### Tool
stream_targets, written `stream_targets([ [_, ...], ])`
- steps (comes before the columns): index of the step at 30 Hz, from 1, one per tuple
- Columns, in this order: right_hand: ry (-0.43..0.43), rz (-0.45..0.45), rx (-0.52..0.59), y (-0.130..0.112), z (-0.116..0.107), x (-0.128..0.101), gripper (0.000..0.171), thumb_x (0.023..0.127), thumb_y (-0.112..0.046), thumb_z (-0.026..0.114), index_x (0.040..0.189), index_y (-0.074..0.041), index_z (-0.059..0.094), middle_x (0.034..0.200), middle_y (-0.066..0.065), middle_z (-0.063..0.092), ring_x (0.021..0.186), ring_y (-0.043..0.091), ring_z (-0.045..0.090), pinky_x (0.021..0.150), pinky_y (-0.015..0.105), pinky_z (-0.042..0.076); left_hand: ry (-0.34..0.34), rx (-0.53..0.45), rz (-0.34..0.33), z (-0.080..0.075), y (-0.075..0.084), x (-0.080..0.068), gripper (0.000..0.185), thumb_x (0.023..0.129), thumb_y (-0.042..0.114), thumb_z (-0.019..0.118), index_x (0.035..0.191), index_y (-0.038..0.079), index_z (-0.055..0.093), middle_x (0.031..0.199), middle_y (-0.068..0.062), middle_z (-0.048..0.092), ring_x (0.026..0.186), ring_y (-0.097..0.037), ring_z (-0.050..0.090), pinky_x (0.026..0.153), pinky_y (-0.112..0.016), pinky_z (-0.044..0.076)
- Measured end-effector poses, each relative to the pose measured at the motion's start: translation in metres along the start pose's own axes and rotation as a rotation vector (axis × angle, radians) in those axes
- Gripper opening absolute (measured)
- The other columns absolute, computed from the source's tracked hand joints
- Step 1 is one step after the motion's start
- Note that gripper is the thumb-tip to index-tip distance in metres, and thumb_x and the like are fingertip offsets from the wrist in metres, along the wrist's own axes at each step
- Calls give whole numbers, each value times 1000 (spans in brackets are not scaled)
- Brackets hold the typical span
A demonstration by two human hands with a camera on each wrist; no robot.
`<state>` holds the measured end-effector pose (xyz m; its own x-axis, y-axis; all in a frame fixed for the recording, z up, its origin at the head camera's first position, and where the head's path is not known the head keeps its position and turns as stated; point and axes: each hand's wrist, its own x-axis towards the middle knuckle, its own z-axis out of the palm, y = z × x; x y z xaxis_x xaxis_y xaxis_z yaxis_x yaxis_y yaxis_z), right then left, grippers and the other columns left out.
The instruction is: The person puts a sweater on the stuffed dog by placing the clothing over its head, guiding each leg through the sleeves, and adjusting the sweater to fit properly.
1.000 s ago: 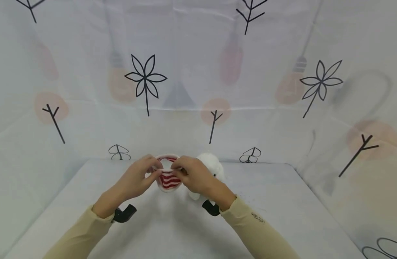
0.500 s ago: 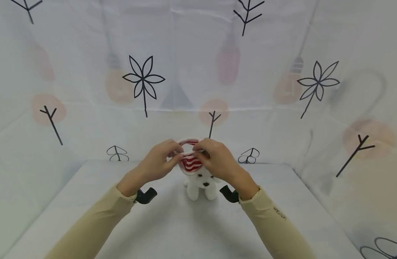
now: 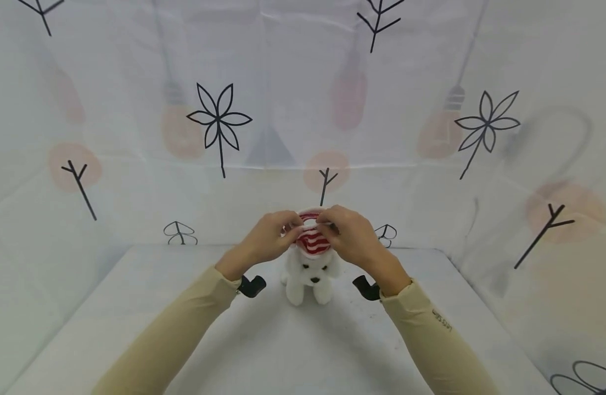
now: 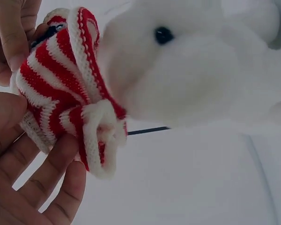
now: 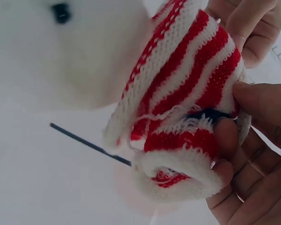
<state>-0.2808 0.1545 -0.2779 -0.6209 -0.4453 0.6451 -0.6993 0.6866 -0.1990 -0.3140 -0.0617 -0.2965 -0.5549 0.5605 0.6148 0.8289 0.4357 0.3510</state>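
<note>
A small red-and-white striped knitted sweater [image 3: 314,241] with white cuffs is held up between both hands, at the top of a white plush dog [image 3: 308,280]. My left hand [image 3: 268,237] pinches one side of its rim, thumb in front. On the opposite side my right hand [image 3: 354,238] grips the rim the same way. The left wrist view shows the sweater's [image 4: 61,70] hem against the dog's head [image 4: 187,70]. A short sleeve [image 5: 178,173] hangs down in the right wrist view, with a dark blue patch beside it.
The plush dog sits upright on a white-covered table [image 3: 303,351]. Behind it hangs a pale cloth [image 3: 283,109] printed with plants and lamps. Dark camera mounts [image 3: 253,286] sit at the wrists.
Both hands have carried the sweater rightward and up from beside the dog to over its head. In the last half second they moved a little further right and the sweater came closer to the head.
</note>
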Motion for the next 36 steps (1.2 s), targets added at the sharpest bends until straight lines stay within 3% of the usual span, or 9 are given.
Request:
stream_targets([
  [8, -88, 88, -20, 14, 22, -10, 12, 91, -18, 66, 99, -10, 70, 90, -1, 63, 77, 12, 57, 68, 32, 49, -66, 25, -80, 16, -16, -10, 10, 94, 16, 59, 97, 8, 65, 92, -1, 64, 80, -12, 58, 72, -29, 49],
  [14, -112, 129, -37, 18, 33, -18, 16, 91, -26, 66, 100, -13, 69, 95, -2, 63, 84, 13, 59, 74, 35, 50, -74, 52, -66, 24, -25, -20, 16, 92, 17, 63, 103, 7, 66, 93, 0, 63, 81, -11, 56, 73, -31, 48],
  [20, -89, 111, 2, 22, 37, -25, 17, 91, -27, 65, 100, -12, 67, 94, -2, 60, 78, 12, 55, 68, 32, 47, -83, 91, -1, 31, -25, -25, 31, 87, 25, 68, 111, 7, 65, 99, 1, 63, 88, -14, 53, 78, -31, 45],
  [24, -91, 97, 10, 28, 38, -32, 21, 90, -30, 65, 103, -13, 66, 98, -3, 58, 79, 10, 53, 68, 30, 47, -130, 114, -44, 37, -23, -29, 48, 85, 39, 69, 122, 10, 59, 112, 2, 61, 97, -15, 50, 84, -32, 45],
  [31, -116, 102, 17, 39, 41, -44, 42, 88, -41, 66, 120, -15, 60, 116, -2, 56, 92, 12, 57, 76, 34, 50, -176, 173, -100, 45, -24, -34, 82, 75, 60, 70, 138, 13, 45, 131, 3, 53, 113, -16, 46, 95, -33, 42],
  [36, -189, 154, 59, 45, 41, -53, 65, 82, -57, 65, 135, -22, 49, 129, -6, 49, 109, 14, 55, 86, 41, 48, -156, 158, -101, 54, -27, -40, 91, 72, 58, 75, 140, 9, 40, 131, -1, 52, 116, -17, 48, 100, -37, 39],
])
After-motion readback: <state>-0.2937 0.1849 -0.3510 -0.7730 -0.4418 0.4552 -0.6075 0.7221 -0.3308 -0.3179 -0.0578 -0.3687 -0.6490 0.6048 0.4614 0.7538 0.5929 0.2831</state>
